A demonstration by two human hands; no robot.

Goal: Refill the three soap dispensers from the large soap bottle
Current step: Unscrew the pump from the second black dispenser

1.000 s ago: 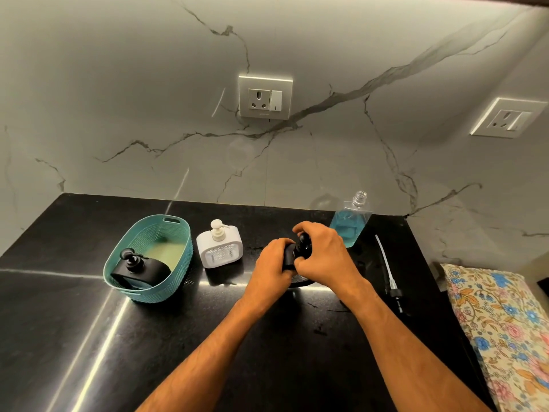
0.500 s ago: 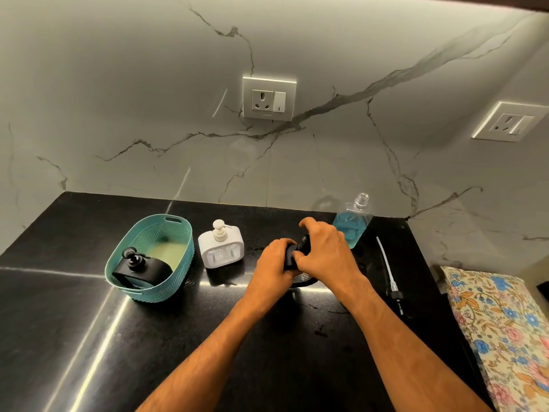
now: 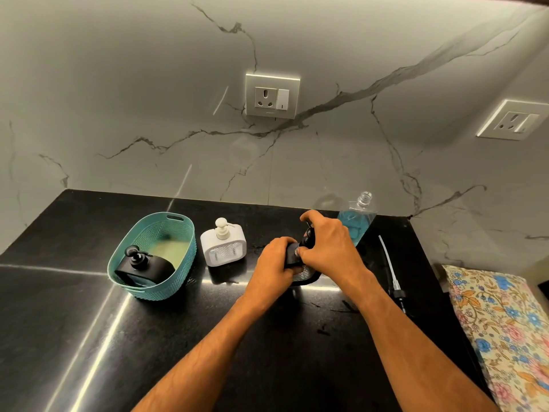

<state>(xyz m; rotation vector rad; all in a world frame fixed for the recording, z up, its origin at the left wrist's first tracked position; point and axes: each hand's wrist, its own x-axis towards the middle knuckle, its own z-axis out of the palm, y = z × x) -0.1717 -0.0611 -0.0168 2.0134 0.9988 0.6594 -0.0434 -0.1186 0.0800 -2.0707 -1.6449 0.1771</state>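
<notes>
my left hand (image 3: 274,261) grips the squat black soap dispenser (image 3: 306,275) standing upright on the black bench, right of the white square pump dispenser (image 3: 223,246). my right hand (image 3: 329,248) curls round its pump head, directly above. clear blue-soap bottle (image 3: 356,221) just behind.

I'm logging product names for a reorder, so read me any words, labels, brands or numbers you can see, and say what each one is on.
No text can be read.
White wall socket plate: a faint mark on its lower edge, too small to read.
Clear large soap bottle with blue liquid: no label visible.
White square soap dispenser, black dispenser in the teal basket, black dispenser in the hands: no visible lettering.
</notes>
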